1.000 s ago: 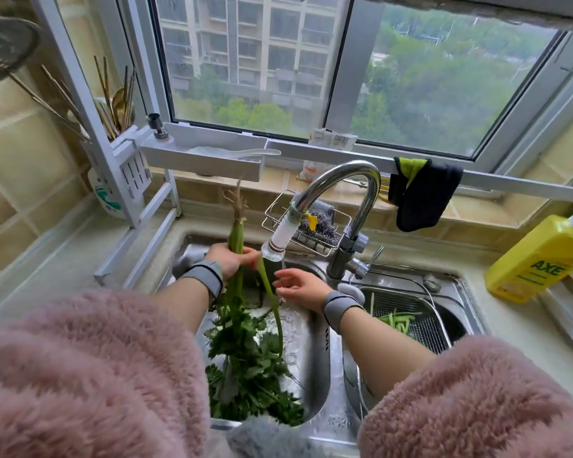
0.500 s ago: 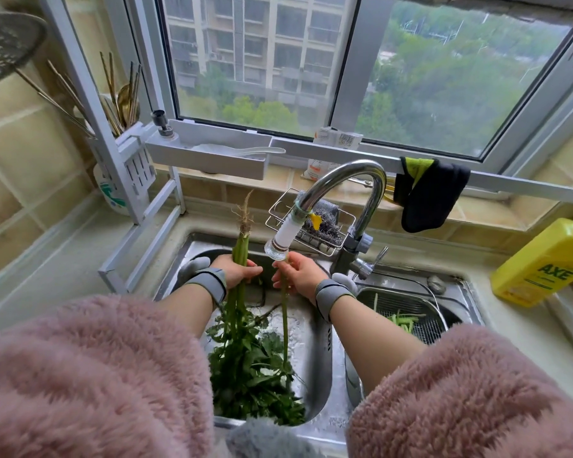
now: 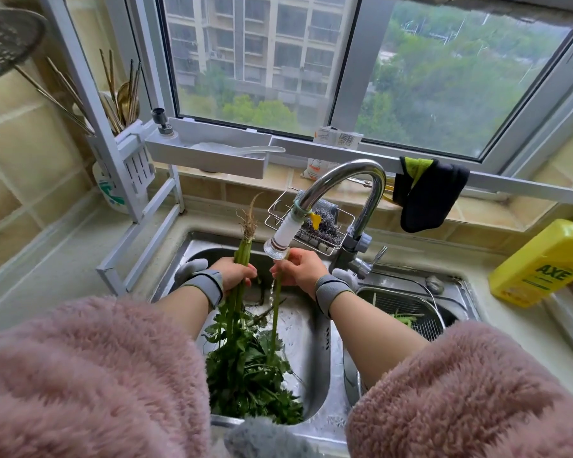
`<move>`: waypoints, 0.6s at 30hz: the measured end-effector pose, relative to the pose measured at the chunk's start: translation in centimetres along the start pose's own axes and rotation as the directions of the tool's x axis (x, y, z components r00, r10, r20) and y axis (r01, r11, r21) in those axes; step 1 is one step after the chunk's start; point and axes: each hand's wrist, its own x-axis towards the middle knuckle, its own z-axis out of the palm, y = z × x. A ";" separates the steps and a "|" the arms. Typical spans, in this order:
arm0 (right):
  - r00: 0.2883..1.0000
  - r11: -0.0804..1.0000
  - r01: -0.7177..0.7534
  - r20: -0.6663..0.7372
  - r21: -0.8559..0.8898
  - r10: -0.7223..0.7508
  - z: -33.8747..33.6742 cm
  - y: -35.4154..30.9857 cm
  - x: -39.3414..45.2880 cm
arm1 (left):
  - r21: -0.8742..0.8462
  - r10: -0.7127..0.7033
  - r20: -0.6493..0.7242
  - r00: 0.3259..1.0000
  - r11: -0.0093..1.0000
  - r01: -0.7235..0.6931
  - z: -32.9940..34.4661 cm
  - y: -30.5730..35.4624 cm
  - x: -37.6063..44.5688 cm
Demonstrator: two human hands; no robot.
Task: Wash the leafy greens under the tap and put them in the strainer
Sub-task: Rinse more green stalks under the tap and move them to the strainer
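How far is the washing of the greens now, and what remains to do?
Done: a few green stems lie in the strainer. In hand: the right hand holds one stalk under the tap, where water runs. Left: the bunch gripped by the left hand, its leaves down in the sink.

Polished metal, fluffy cloth, glossy plastic

The sink [image 3: 315,328] and curved tap [image 3: 351,173] are seen in shiny, wet steel; the strainer [image 3: 417,312] is of fine wire mesh. Sleeves [image 3: 80,375] are shown in shaggy pink fleece, the detergent bottle [image 3: 540,266] in glossy yellow plastic, the wall tiles [image 3: 20,153] glazed beige
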 end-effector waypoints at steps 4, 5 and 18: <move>0.998 0.990 -0.056 -0.033 -0.127 0.052 0.0 0.4 -0.1 | 0.034 -0.032 0.063 0.998 0.999 0.030 0.3 -0.1 -0.5; 0.998 0.986 -0.052 -0.049 -0.159 0.045 0.0 0.6 -0.1 | 0.042 -0.030 0.068 0.997 0.999 0.028 0.4 -0.2 -0.5; 0.999 0.975 -0.038 0.004 -0.218 0.040 1.5 1.2 -1.6 | 0.208 0.039 0.136 0.990 0.976 -0.067 0.9 -1.3 -1.9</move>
